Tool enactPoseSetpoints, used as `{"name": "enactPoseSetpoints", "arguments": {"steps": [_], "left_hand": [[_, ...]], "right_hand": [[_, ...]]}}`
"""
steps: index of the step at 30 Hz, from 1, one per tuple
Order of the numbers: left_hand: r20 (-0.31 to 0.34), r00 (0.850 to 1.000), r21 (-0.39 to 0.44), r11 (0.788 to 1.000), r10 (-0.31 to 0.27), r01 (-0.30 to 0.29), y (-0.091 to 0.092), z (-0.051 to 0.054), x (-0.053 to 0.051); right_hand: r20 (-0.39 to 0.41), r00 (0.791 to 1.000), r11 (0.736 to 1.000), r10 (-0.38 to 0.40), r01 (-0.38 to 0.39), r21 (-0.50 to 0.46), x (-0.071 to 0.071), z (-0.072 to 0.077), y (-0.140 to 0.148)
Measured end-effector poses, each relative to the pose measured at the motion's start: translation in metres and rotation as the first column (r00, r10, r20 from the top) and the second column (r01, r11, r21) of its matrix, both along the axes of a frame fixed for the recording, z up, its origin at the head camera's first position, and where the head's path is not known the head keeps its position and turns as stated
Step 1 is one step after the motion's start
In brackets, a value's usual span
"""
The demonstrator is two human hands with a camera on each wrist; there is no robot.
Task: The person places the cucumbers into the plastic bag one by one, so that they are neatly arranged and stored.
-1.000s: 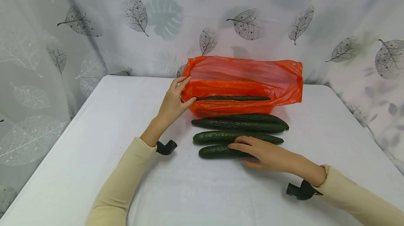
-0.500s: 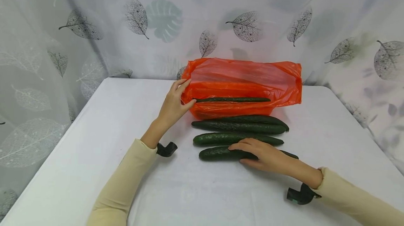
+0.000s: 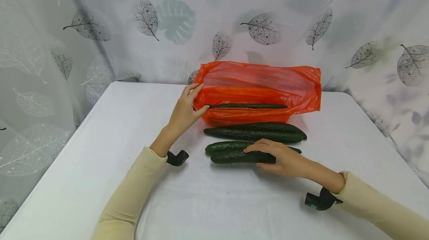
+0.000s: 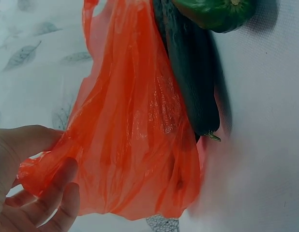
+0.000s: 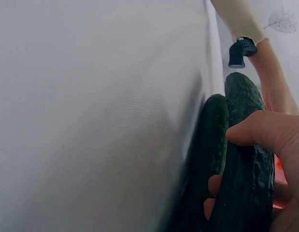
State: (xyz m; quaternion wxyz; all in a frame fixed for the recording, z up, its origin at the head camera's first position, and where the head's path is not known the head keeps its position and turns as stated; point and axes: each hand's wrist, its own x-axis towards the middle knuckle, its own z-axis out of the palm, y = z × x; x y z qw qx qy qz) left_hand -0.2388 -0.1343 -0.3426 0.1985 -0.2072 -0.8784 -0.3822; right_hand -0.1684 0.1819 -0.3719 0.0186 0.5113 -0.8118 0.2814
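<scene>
My right hand (image 3: 285, 159) grips a dark green cucumber (image 3: 231, 157) with thumb on one side and fingers on the other. In the right wrist view that cucumber (image 5: 242, 174) is raised beside another cucumber (image 5: 215, 125), which lies on the table. At the left end of an orange-red plastic bag (image 3: 261, 76), my left hand (image 3: 184, 110) pinches the bag's edge between thumb and fingers. The bag's mouth gapes toward me, and a cucumber (image 3: 248, 105) shows inside it. Two more cucumbers (image 3: 251, 133) lie side by side in front of the bag.
A white cloth covers the table (image 3: 201, 202). Behind the bag hangs a leaf-printed curtain (image 3: 187, 16), which also runs along both sides. Each wrist carries a black camera mount (image 3: 177, 157).
My right hand has closed round the nearest cucumber and raised it off the table, shifting it slightly toward the bag, so it now overlaps the one behind. My left hand stays on the bag.
</scene>
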Motion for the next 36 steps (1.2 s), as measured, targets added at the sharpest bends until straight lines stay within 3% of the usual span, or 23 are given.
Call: {"name": "enactPoseSetpoints", "arguments": {"steps": [19, 36], "left_hand": [[0.007, 1.0, 0.001, 1.0, 0.002, -0.002, -0.001, 0.001, 0.001], [0.001, 1.0, -0.008, 1.0, -0.004, 0.004, -0.001, 0.0, -0.001]], "right_hand": [[-0.074, 0.997, 1.0, 0.0, 0.001, 0.007, -0.024, 0.042, -0.005], [-0.089, 0.995, 0.989, 0.045, -0.057, -0.138, -0.054, 0.084, -0.013]]}}
